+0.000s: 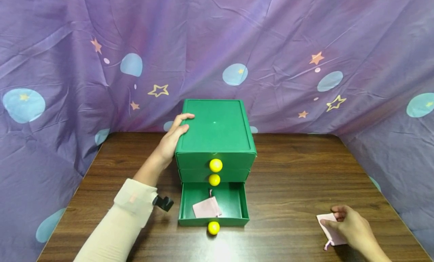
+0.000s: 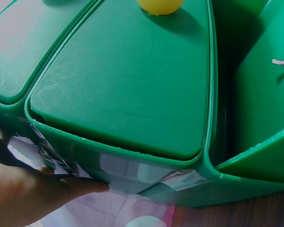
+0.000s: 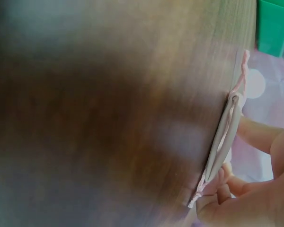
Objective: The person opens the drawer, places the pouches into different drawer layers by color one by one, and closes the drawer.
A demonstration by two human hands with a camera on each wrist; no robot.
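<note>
A green drawer cabinet [image 1: 214, 130] with yellow ball knobs stands on the table, its bottom drawer [image 1: 234, 201] pulled out. A pink drawstring pouch [image 1: 206, 208] lies inside that drawer. My left hand [image 1: 169, 141] rests on the cabinet's left side, fingers reaching over the top edge; in the left wrist view its thumb [image 2: 85, 186] lies along the side wall. At the right, my right hand [image 1: 354, 226] pinches a second pink pouch [image 1: 330, 232] by its edges, close over the table. That pouch's drawstring mouth [image 3: 225, 137] faces the right wrist camera.
The brown wooden table [image 1: 288, 186] spreads around the cabinet, and a purple cloth [image 1: 203, 40] with stars and blue spots hangs behind and beside it. On the left sleeve sits a black strap mount [image 1: 163, 203]. The two upper drawers are closed.
</note>
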